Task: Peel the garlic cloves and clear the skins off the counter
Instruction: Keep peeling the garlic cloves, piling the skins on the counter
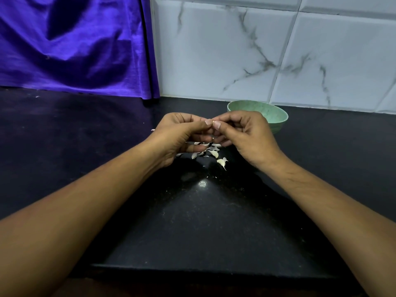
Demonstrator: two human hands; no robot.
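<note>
Just in front of the green bowl (276, 116), toward the person, the left hand (182, 133) and the right hand (246, 133) met thumb tip to thumb tip above the black counter (203, 221). Both had their fingers curled in, pinching a garlic clove (211, 120) between them. Only a pale sliver of it showed at the thumbnails, so its long axis could not be told. Below the hands, on the near side of the bowl, a small heap of garlic skins (205, 146) lay on the counter. At the heap's near edge lay a loose clove (221, 162), its long axis running away from the bowl and its thin tail pointing toward the person. Far to the left of the bowl hung a purple cloth (75, 43), and a marbled tile wall (235, 50) rose right behind it.
</note>
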